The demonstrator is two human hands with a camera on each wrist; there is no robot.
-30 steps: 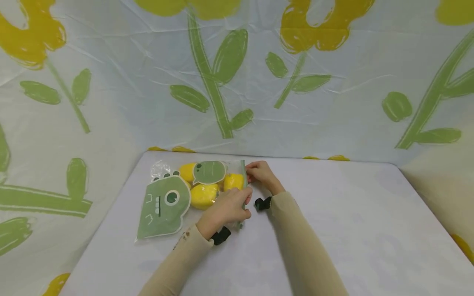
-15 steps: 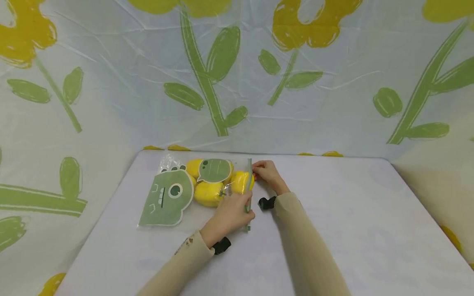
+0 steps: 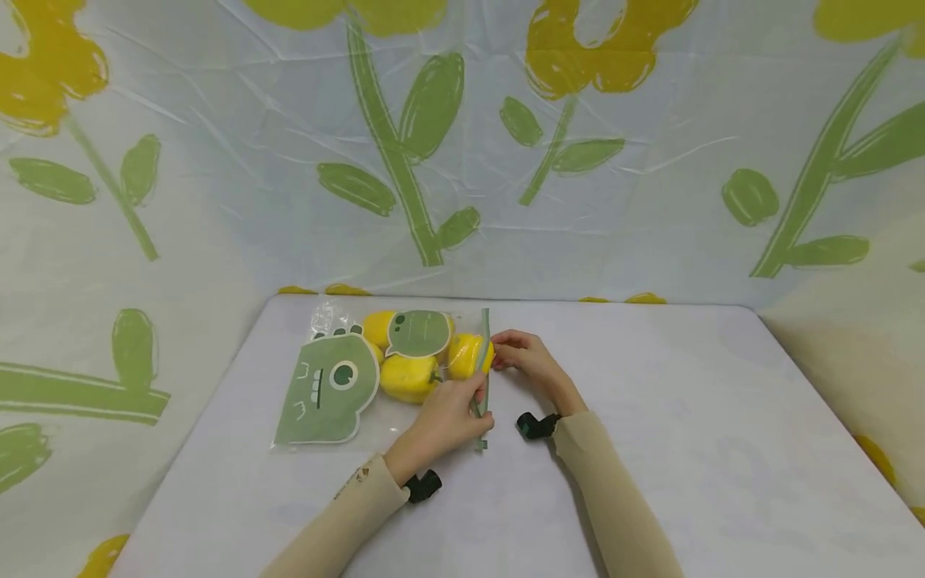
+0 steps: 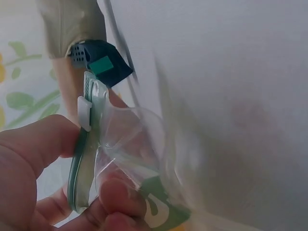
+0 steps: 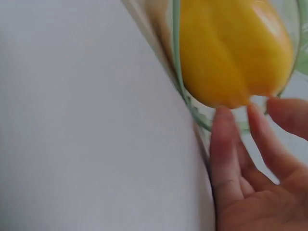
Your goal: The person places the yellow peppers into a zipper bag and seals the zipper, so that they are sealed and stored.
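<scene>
A clear zip bag (image 3: 328, 393) with a green dinosaur print lies on its side on the table, its mouth facing right. Several yellow bell peppers (image 3: 409, 379) are inside. My left hand (image 3: 444, 417) grips the near part of the mouth; in the left wrist view, thumb and fingers are around the green zip strip (image 4: 86, 163), below its white slider (image 4: 84, 113). One yellow bell pepper (image 5: 236, 53) sits right at the mouth, ringed by the green rim. The fingertips of my right hand (image 3: 533, 363) extend to the pepper's end, not curled round it.
The white table (image 3: 694, 449) extends to the right and in front of the bag. A flower-printed cloth (image 3: 614, 233) stands behind and along the sides. Black wrist cameras (image 3: 536, 425) sit under both wrists, close to the tabletop.
The bag and left hand have shifted slightly right on the table. The right hand has drawn back a little toward me and turned, its fingertips still by the pepper at the mouth.
</scene>
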